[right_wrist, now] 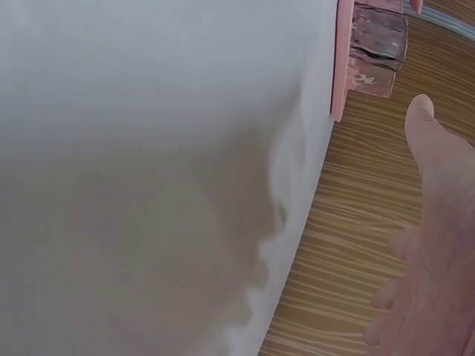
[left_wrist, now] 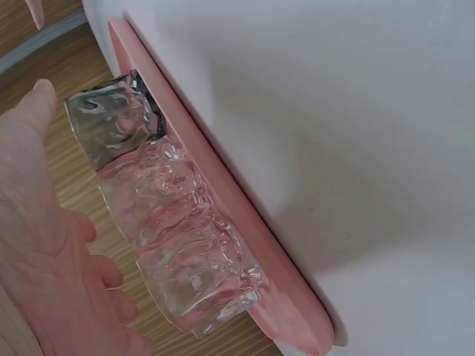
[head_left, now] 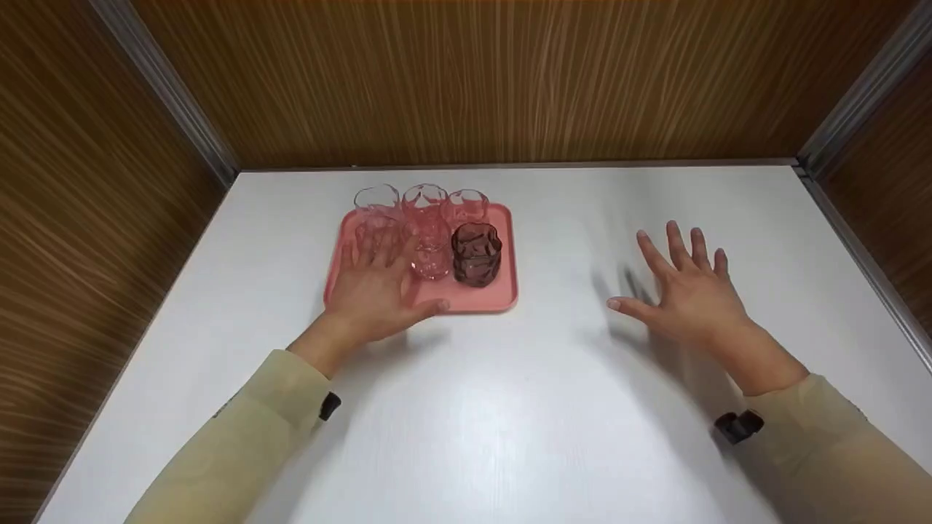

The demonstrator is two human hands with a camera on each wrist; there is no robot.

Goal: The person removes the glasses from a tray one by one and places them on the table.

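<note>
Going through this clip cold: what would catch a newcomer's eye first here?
Most striking is the pink tray on the far left part of the white table, crowded with clear tumblers and one dark glass at its right side. The left hand lies over the tray's near-left part by the tumblers, fingers straight, while the right hand spreads open above bare tabletop well to the right.

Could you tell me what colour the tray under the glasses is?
The tray is pink, clearest in the head view.
</note>
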